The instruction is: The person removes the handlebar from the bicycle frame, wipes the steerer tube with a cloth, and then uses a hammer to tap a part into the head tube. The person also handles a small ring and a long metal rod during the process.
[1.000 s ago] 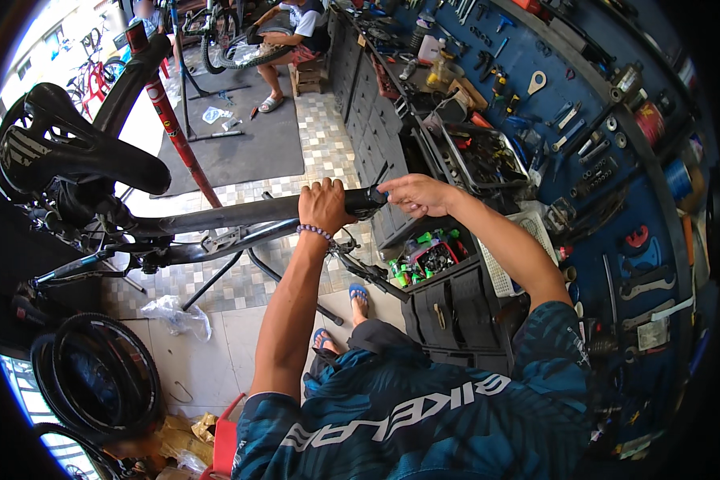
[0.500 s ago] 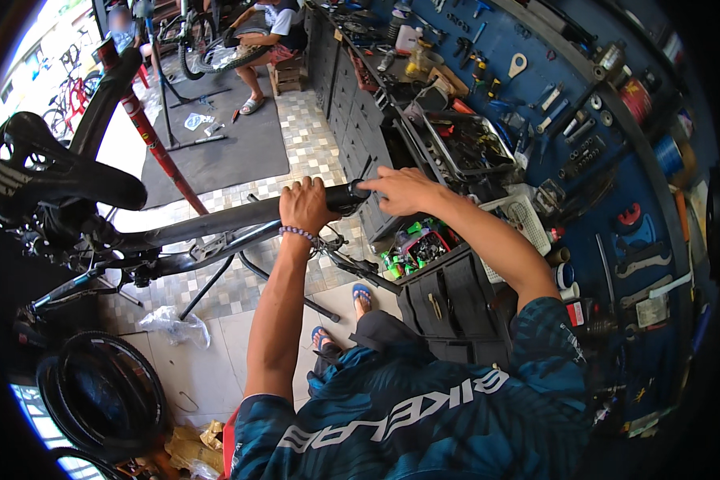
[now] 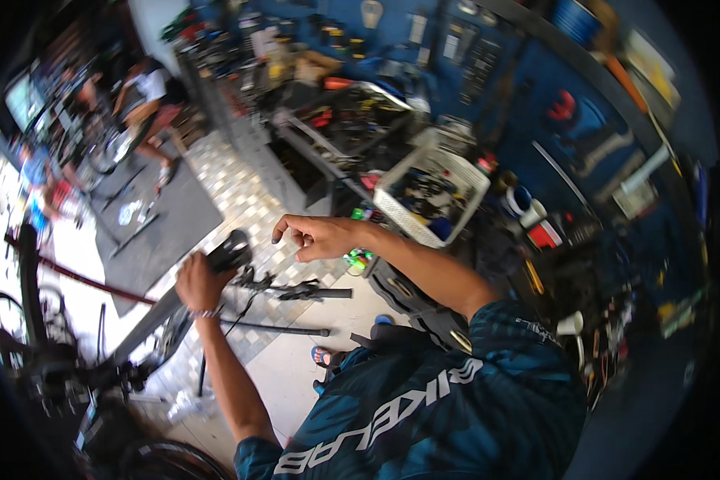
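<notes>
My left hand is closed around the dark tube of a bicycle frame, close to its front end. Just past my knuckles, the black head tube points up toward the right. Level with that end but apart from it, my right hand hovers with nothing visible in it. Its index finger reaches out with a dark tip, the thumb stands off, and the other fingers are partly curled. Below the head tube, dark cables and fittings hang by a black bar. Motion blurs much of the picture.
On the right, a white plastic basket of small parts sits beside a tool tray on the bench. A blue tool wall rises behind. Bicycle tyres lie lower left. A co-worker sits beyond a grey mat.
My right index finger has left the head tube's end, and the hand now hangs apart from it. My left hand still grips the tube. The whole view has swung to the right.
</notes>
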The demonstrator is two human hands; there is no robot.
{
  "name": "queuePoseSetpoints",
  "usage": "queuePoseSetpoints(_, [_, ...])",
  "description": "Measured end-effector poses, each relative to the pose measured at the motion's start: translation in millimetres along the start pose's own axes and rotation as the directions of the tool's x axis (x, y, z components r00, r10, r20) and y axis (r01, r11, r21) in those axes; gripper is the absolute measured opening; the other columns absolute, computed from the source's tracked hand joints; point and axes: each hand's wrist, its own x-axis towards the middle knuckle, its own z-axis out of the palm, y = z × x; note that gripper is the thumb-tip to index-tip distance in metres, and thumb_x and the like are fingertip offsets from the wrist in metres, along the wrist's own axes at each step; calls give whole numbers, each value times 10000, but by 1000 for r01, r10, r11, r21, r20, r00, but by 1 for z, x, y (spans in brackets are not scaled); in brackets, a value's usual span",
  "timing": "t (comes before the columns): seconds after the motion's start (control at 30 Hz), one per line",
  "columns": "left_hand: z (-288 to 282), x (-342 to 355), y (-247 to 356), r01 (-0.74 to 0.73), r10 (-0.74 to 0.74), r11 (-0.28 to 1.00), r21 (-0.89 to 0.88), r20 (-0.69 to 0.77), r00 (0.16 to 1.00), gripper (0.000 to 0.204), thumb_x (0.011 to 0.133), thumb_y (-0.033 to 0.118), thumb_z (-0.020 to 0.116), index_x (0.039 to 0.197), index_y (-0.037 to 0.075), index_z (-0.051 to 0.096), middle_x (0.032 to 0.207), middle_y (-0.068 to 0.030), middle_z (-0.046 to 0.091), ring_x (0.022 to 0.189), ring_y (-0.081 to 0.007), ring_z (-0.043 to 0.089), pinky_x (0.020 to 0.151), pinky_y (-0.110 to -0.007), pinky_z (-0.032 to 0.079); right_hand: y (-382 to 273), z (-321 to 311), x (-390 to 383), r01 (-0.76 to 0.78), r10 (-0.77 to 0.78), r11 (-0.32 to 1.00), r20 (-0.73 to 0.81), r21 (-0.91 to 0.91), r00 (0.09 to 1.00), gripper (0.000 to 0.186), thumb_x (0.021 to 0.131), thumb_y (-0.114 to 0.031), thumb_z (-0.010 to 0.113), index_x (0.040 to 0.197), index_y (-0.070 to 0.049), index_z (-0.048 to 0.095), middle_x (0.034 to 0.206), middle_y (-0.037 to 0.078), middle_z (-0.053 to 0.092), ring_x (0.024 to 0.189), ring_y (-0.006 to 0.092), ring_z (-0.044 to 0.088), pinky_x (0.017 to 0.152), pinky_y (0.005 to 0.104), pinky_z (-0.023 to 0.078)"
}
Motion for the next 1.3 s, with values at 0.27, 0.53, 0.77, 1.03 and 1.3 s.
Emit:
queuePoseSetpoints(0.27, [12,5,8,23,-28,993,114,48,998,643,632,475,942,1018,67,628,1013,-148,680,996,-415,659,855,-554,508,31,-113,-360,-490,384,871,-609,-9,694,401,983,-299,767,1329,-123,665,1033,67,729,969,157,702,854,346,548])
queuePoseSetpoints(0.53, [11,14,18,143,-174,975,171,186,967,650,585,419,941,1021,71,607,1032,-147,670,1041,-414,651,888,-564,501,134,-180,-515,-996,571,73,-821,43,6,891,865,-447,776,1641,-227,396,1329,165,728,1146,328,724,985,424,568])
queuePoseSetpoints(0.77, [9,15,21,200,-245,959,198,233,941,707,585,436,960,1065,56,607,1072,-167,683,1072,-438,643,905,-572,488,179,-206,-497,-995,814,-99,-572,33,-100,1040,801,-560,812,1661,-163,383,1486,130,654,1347,301,643,1095,415,534])
queuePoseSetpoints(1.03, [10,15,19,178,-224,962,206,227,948,720,568,437,960,1067,54,609,1068,-164,681,1065,-436,641,900,-575,487,192,-217,-497,-988,871,-157,-473,-4,-136,910,803,-578,790,1565,-143,549,1463,98,680,1328,273,662,1079,400,541])
queuePoseSetpoints(1.3, [3,15,28,237,-266,958,164,187,946,694,556,489,993,1000,66,667,1003,-177,736,973,-425,700,842,-530,546,238,-229,-518,-983,902,-176,-407,-43,-144,530,841,-475,863,1060,-1,772,874,141,778,729,274,751,681,418,603])
